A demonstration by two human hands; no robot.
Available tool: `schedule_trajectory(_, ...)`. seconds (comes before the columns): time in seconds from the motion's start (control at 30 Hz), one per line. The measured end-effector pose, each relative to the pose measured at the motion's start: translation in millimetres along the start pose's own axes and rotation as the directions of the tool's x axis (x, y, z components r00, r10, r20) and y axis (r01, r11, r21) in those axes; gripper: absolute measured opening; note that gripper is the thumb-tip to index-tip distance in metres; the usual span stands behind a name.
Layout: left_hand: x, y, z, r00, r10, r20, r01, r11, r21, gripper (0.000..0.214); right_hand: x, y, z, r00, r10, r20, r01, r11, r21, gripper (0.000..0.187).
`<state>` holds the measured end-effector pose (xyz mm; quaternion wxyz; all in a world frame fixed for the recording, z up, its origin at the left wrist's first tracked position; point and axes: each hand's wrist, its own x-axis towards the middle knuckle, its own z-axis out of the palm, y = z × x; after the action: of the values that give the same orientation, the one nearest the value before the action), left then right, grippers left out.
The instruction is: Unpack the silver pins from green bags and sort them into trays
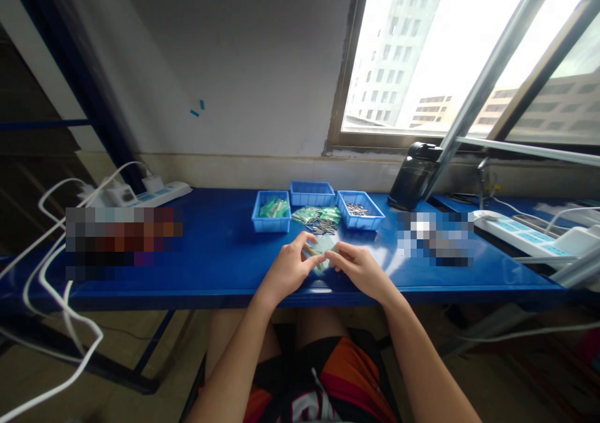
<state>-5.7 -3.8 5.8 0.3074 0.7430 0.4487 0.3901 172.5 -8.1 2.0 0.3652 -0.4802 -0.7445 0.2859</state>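
Note:
A small, pale green see-through plastic bag (325,245) is held between my two hands, just above the blue table. My left hand (295,263) pinches its left side between thumb and fingers. On the opposite side, my right hand (357,265) grips the bag's edge with closed fingers. Whether anything is inside the bag, I cannot tell. Just beyond my hands lies a loose pile of thin metal pieces (322,226), and behind it are several flat green plastic bags (315,214).
Three blue bins stand behind the work spot: a left bin (272,225) with green bags, a rear bin (312,187), and a right bin (363,223) with small metal pieces. A black container (413,176) and power strips (520,232) stand farther out. White cables hang left.

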Motion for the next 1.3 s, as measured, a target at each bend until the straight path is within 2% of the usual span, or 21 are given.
schedule_trajectory(0.27,-0.5,-0.2,-0.6,1.000,0.005,0.002,-0.005,1.000,0.010,0.022,1.2,-1.1,0.0,1.000,0.009,-0.007,-0.008,1.000,0.007,0.036)
schedule_trajectory(1.03,0.1,-2.5,-0.4,1.000,-0.012,0.006,0.012,1.000,-0.006,0.027,0.6,-1.1,0.4,1.000,0.008,-0.012,-0.009,1.000,-0.028,0.037)
schedule_trajectory(1.3,1.7,-2.5,1.5,0.998,-0.043,-0.047,0.041,0.999,-0.036,0.032,0.5,0.2,-0.6,1.000,0.016,-0.012,-0.016,1.000,0.025,0.035)
